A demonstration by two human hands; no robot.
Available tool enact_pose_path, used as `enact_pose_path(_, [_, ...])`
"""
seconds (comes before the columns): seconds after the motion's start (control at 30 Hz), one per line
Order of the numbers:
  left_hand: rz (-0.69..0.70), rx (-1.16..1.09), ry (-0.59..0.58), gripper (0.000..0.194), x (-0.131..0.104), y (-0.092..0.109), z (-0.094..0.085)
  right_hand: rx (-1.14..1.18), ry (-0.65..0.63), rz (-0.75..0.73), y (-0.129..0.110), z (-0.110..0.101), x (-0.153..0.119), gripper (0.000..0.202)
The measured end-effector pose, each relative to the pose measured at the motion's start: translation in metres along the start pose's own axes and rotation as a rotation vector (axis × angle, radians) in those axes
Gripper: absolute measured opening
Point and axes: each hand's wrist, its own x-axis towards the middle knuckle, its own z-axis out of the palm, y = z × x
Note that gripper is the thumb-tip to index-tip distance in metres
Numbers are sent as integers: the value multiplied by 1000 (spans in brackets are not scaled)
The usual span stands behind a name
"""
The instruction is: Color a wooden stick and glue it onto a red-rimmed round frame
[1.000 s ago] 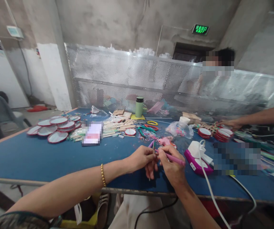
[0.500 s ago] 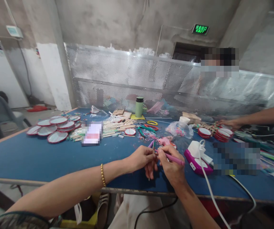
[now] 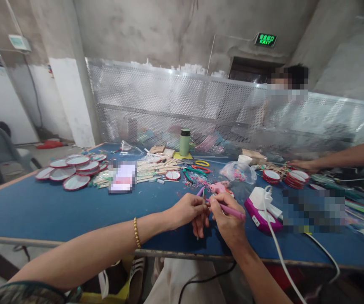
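Note:
My left hand [image 3: 186,210] is closed over the front of the table, pinching a thin wooden stick [image 3: 204,194] that stands nearly upright, with green at its top. My right hand [image 3: 231,223] grips a slim pink tool [image 3: 233,212], its inner end meeting the stick beside my left fingertips. The tool's working end is hidden by my fingers, so its kind is unclear. A purple piece [image 3: 200,191] shows just behind the stick. Beyond my hands lies a pink glue gun [image 3: 220,187], beside a tangle of thin coloured bands [image 3: 197,180].
White discs with red rims [image 3: 76,182] are piled left, near a phone [image 3: 123,177] and wooden sticks [image 3: 156,171]. Green-handled pliers [image 3: 187,174], a green bottle [image 3: 185,142] and a purple power strip [image 3: 261,217] with a white cable share the table. A co-worker's hand [image 3: 305,165] touches discs at right.
My hands hold almost the same position around the stick and tool. Across the table, the co-worker's head has shifted slightly.

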Motion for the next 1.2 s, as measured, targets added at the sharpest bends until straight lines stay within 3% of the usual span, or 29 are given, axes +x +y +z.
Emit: enact_pose_path(1.2, [-3,-22,4,34,0,0,-1,4,11,18,1,0,-1,21])
